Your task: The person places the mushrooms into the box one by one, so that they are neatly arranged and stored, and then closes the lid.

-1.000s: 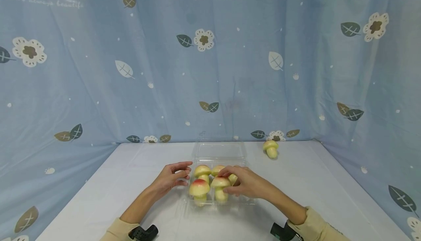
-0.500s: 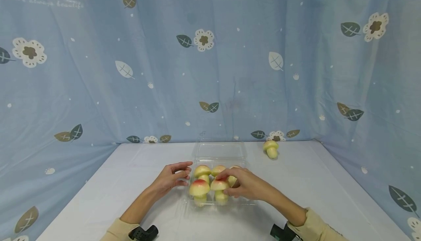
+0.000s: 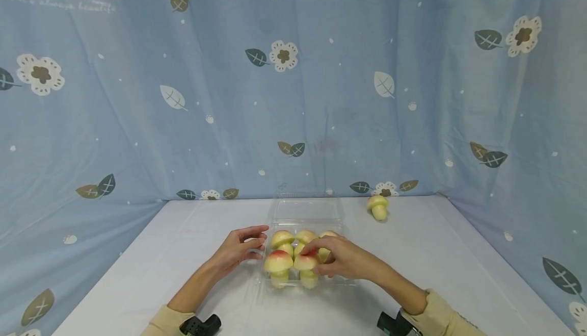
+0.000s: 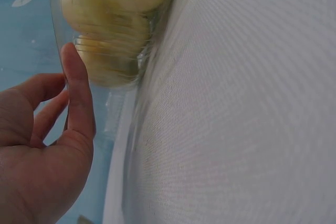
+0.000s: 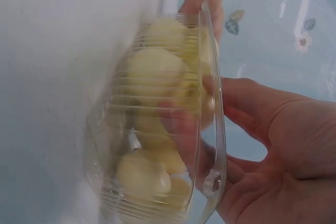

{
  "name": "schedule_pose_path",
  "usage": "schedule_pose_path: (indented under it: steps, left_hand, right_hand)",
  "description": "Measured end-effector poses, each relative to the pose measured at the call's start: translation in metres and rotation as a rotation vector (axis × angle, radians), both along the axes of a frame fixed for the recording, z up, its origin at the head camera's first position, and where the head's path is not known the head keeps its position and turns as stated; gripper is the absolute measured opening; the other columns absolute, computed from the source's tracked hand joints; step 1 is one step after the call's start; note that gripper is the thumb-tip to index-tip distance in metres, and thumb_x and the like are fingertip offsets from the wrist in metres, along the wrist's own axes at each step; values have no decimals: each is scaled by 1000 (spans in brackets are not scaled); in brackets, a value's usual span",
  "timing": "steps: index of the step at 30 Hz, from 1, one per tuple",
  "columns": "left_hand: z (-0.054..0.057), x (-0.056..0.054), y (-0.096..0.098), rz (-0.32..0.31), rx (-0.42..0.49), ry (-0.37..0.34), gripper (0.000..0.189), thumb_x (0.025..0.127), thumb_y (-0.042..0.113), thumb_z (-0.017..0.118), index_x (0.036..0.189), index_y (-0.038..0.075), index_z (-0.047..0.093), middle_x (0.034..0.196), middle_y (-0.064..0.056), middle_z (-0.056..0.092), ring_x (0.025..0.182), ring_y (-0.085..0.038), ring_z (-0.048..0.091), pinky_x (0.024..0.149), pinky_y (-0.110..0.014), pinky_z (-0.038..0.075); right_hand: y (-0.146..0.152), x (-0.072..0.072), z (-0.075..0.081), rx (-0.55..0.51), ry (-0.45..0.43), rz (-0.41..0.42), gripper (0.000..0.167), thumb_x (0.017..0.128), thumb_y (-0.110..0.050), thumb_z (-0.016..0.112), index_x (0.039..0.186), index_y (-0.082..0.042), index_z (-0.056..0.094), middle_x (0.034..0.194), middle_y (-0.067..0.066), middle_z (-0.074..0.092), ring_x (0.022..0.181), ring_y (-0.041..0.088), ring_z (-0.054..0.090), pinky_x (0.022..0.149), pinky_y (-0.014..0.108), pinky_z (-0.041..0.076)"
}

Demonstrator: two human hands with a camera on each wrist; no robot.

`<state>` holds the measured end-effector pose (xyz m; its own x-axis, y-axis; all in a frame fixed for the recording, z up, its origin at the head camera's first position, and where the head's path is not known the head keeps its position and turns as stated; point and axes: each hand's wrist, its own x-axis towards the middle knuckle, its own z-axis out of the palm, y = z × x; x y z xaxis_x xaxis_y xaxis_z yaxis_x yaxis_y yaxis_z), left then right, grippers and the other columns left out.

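In the head view, a clear plastic clamshell box stands mid-table, its lid folded back. Several pale yellow toy mushrooms, some with reddish caps, stand in it. My right hand reaches inside and holds the front middle mushroom between thumb and fingers. A red-topped mushroom stands left of it, and behind that is another mushroom. The hand partly covers a back right mushroom. My left hand, fingers loosely bent, touches the box's left side; the left wrist view shows its fingertips at the rim.
One more toy mushroom lies by itself at the back right of the white table. A blue patterned curtain hangs behind the table and along both sides.
The front middle mushroom has turned in my right hand, so its cap's red top now faces more to the front. The right fingers have shifted slightly; my left hand keeps its place.
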<state>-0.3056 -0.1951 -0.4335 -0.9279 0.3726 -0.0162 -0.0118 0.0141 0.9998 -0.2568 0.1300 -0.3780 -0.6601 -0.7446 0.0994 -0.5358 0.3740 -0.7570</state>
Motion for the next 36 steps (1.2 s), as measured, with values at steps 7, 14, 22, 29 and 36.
schedule_pose_path:
  steps: [7, 14, 22, 29, 36]
  left_hand:
    - [-1, -1, -1, 3, -6, 7, 56, 96, 10, 62, 146, -5, 41, 108, 0, 61, 86, -9, 65, 71, -25, 60]
    - [-2, -1, -1, -8, -1, 5, 57, 96, 11, 63, 146, -4, 40, 108, 0, 61, 85, -8, 65, 71, -24, 60]
    - [-2, -1, -1, 1, 3, 3, 55, 96, 11, 63, 145, -3, 43, 109, -2, 60, 84, -8, 65, 70, -24, 60]
    - [-2, 0, 0, 6, 6, 7, 55, 96, 9, 62, 145, -5, 42, 111, -4, 60, 83, -7, 64, 70, -24, 60]
    - [-1, 0, 0, -2, 6, 4, 57, 96, 12, 63, 146, -5, 41, 110, -2, 61, 83, -8, 64, 71, -24, 60]
  right_hand:
    - [2, -2, 1, 7, -31, 0, 37, 92, -9, 67, 128, -16, 62, 115, 13, 53, 74, 25, 72, 61, 27, 60]
    - [4, -6, 5, 39, -32, -45, 40, 91, -16, 70, 130, -11, 60, 126, 15, 57, 80, 27, 73, 62, 31, 60]
    - [13, -12, 15, 18, -39, -65, 44, 92, -22, 70, 132, -9, 58, 126, 21, 60, 86, 25, 73, 66, 30, 61]
    - [23, -18, 28, 3, -14, -102, 43, 94, -25, 68, 134, -14, 57, 130, 22, 57, 88, 28, 73, 68, 39, 61]
    - [34, -26, 44, -26, 72, -157, 42, 94, -30, 67, 133, -18, 57, 130, 18, 59, 86, 32, 73, 68, 36, 61]
